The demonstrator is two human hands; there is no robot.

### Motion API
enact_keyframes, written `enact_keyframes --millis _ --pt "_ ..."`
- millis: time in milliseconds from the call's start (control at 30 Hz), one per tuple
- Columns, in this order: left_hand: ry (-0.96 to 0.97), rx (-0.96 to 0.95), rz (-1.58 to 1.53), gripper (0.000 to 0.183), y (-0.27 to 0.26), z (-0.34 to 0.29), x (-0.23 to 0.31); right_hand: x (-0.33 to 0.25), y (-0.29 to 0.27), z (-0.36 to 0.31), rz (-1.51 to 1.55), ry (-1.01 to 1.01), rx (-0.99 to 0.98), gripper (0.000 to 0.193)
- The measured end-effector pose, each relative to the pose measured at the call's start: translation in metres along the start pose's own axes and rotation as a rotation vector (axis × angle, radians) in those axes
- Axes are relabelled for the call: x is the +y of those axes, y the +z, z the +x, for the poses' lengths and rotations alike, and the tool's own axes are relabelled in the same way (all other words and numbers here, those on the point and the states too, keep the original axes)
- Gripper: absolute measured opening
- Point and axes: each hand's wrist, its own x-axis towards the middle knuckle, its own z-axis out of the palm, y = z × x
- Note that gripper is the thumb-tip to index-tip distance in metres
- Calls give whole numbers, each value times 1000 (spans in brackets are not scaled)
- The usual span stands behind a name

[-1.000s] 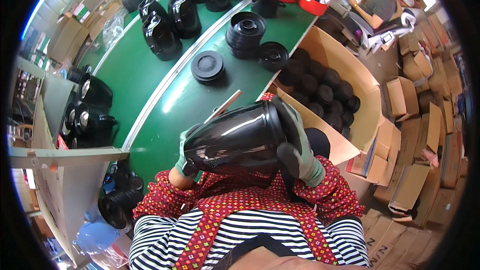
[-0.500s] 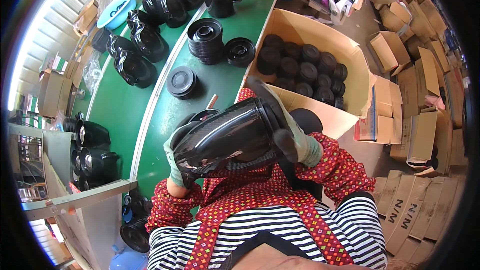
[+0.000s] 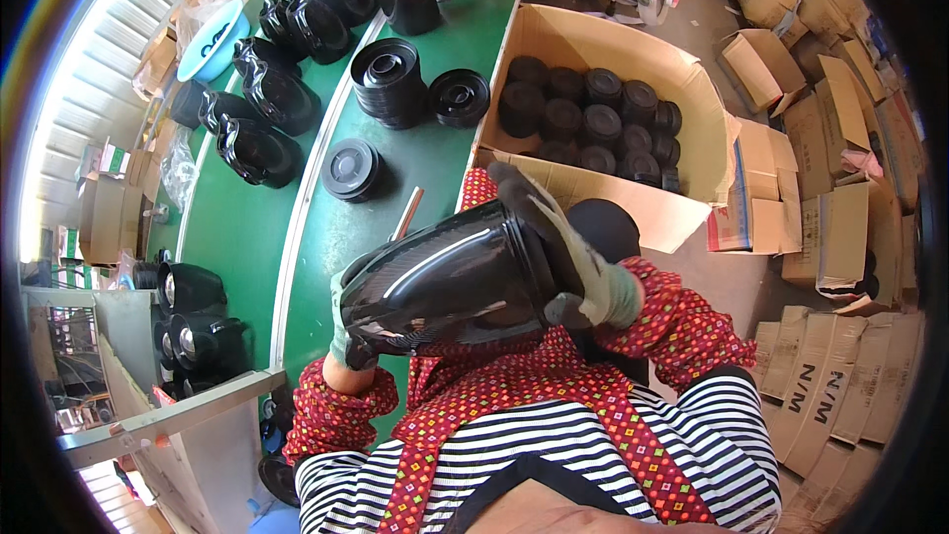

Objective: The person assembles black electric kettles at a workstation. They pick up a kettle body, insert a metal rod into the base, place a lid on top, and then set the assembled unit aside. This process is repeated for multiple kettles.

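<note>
Black jug point(image 3: 450, 282) lies sideways, gripped between both gloved hands.

We've got a glossy black plastic jug body point(image 3: 450, 287) tipped on its side, mouth toward eight o'clock.

Open carton: we see a large brown cardboard box point(image 3: 633, 49) just right of the green bench point(image 3: 237, 227), flaps open, filled with round black lids point(image 3: 593, 124).
Flattened cartons: we find brown cardboard sheets point(image 3: 825, 391) stacked on the floor at lower right, with dark printed letters.
Loose boxes: we count several small brown cartons point(image 3: 791, 69) scattered on the floor at upper right, some open.
Left-side boxes: we notice brown cartons point(image 3: 104, 227) piled beyond the bench's left edge.
</note>
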Motion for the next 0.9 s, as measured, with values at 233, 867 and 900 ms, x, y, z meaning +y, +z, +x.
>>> enact_keyframes --millis 233,867,900 --pt "381 31 464 46 -2 32 68 25 -2 -11 1110 971 270 86" --pt "83 32 300 59 18 45 85 -14 17 -20 637 527 402 82" --pt "422 -76 704 54 15 57 103 -16 6 -14 653 696 370 86"
